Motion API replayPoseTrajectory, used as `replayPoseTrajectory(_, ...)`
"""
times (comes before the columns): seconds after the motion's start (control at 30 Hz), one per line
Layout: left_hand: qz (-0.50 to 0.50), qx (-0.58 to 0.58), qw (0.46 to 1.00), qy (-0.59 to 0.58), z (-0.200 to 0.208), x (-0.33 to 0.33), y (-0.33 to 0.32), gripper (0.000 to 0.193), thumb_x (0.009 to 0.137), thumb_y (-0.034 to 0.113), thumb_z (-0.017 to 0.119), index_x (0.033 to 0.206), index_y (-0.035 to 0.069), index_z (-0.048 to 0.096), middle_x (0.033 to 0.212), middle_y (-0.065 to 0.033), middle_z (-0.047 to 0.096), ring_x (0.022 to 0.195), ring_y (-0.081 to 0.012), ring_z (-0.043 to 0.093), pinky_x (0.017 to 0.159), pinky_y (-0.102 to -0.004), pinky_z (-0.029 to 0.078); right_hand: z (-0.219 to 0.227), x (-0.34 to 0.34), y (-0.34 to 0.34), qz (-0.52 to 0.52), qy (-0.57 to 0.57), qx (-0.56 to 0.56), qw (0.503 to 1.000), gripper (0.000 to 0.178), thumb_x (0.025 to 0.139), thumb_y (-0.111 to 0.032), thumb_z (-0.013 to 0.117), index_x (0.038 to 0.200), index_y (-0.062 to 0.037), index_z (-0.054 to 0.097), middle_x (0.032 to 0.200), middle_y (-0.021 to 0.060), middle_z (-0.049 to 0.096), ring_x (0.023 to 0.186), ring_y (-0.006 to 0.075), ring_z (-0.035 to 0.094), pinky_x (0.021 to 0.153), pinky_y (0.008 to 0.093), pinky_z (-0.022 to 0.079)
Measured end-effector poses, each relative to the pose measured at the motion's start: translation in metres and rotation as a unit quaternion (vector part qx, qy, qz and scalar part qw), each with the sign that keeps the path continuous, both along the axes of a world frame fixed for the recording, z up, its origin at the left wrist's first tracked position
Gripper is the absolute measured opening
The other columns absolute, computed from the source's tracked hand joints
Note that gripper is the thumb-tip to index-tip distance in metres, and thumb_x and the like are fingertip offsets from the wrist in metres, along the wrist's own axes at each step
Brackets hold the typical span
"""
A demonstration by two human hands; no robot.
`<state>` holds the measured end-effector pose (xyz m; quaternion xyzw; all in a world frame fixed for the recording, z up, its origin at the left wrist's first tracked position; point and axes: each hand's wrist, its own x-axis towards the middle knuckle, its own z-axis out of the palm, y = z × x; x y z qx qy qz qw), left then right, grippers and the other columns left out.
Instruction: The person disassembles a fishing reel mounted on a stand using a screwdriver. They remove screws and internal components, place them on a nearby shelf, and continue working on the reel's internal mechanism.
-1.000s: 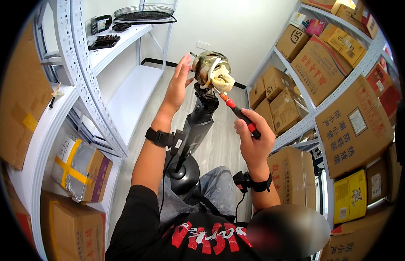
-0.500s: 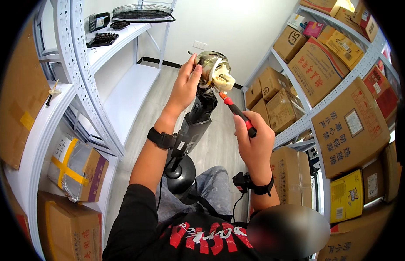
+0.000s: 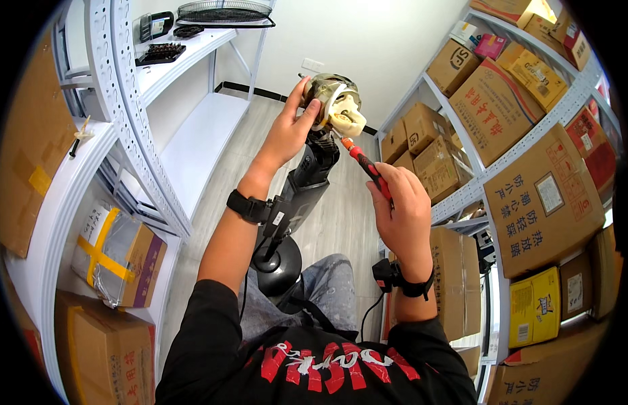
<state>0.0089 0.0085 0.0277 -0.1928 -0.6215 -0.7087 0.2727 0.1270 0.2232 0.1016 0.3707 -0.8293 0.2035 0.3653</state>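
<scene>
In front of me stands a black fan stand (image 3: 307, 183) on a round base (image 3: 278, 262), topped by an exposed fan motor (image 3: 342, 111) with a cream plastic housing on its near right side. Fingers and thumb of my left hand (image 3: 285, 133) are wrapped round the motor's left side. My right hand (image 3: 403, 214) is closed on the handle of a red-and-black screwdriver (image 3: 362, 159). Its shaft slants up and left to the underside of the motor, below the cream housing. Exactly what the tip touches is too small to tell.
A white shelf at upper left bears a round black wire fan grille (image 3: 223, 15) and a black case of small bits (image 3: 161, 53). A small part with a black shaft (image 3: 78, 138) rests on the nearer left shelf. Cardboard boxes (image 3: 486, 111) fill the right-hand rack.
My right hand has turned on the screwdriver, its knuckles now more on top, and the forearm sits slightly lower. The left hand keeps its hold on the motor. The view has shifted slightly.
</scene>
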Motion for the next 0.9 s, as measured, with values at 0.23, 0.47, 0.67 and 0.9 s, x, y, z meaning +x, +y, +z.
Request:
replayPoseTrajectory(0.23, -0.031, 0.013, 0.999, -0.038, 0.003, 0.007, 0.001, 0.059, 0.108, 0.035, 0.047, 0.159, 0.014, 0.026, 0.155, -0.0121, 0.039, 0.141, -0.0212, 0.038, 0.116, -0.0340, 0.029, 0.004, 0.017, -0.007, -0.089, -0.121, -0.049, 0.987, 0.020, 0.088, -0.011, 0.073, 0.104, -0.0029, 0.064, 0.080, 0.0136, 0.060, 0.067, 0.0287, 0.059, 0.060, 0.0368, 0.046)
replayPoseTrajectory(0.47, -0.085, 0.110, 0.986, -0.094, 0.005, 0.020, 0.003, 0.067, 0.107, 0.035, 0.050, 0.161, 0.014, 0.017, 0.149, -0.0130, 0.042, 0.135, -0.0211, 0.044, 0.112, -0.0341, 0.034, -0.003, 0.002, -0.002, -0.016, 0.033, -0.012, 0.999, 0.017, 0.088, -0.012, 0.074, 0.100, -0.0038, 0.066, 0.080, 0.0111, 0.063, 0.060, 0.0252, 0.057, 0.056, 0.0345, 0.046)
replayPoseTrajectory(0.67, -0.091, 0.084, 0.991, -0.041, -0.010, 0.022, 0.006, 0.067, 0.107, 0.027, 0.050, 0.162, 0.016, 0.014, 0.153, -0.0132, 0.041, 0.136, -0.0192, 0.043, 0.114, -0.0331, 0.033, 0.005, 0.016, -0.018, -0.040, -0.054, -0.084, 0.994, 0.016, 0.086, -0.008, 0.074, 0.100, -0.0060, 0.066, 0.073, 0.0098, 0.057, 0.057, 0.0237, 0.055, 0.054, 0.0340, 0.044)
replayPoseTrajectory(0.9, -0.082, 0.082, 0.993, -0.033, -0.011, 0.019, 0.009, 0.077, 0.103, 0.026, 0.058, 0.162, 0.011, 0.010, 0.145, -0.0155, 0.046, 0.126, -0.0207, 0.050, 0.108, -0.0352, 0.041, -0.002, 0.005, -0.013, -0.008, 0.010, -0.046, 0.999, 0.016, 0.085, -0.005, 0.072, 0.100, -0.0067, 0.066, 0.070, 0.0083, 0.055, 0.057, 0.0243, 0.055, 0.053, 0.0358, 0.043)
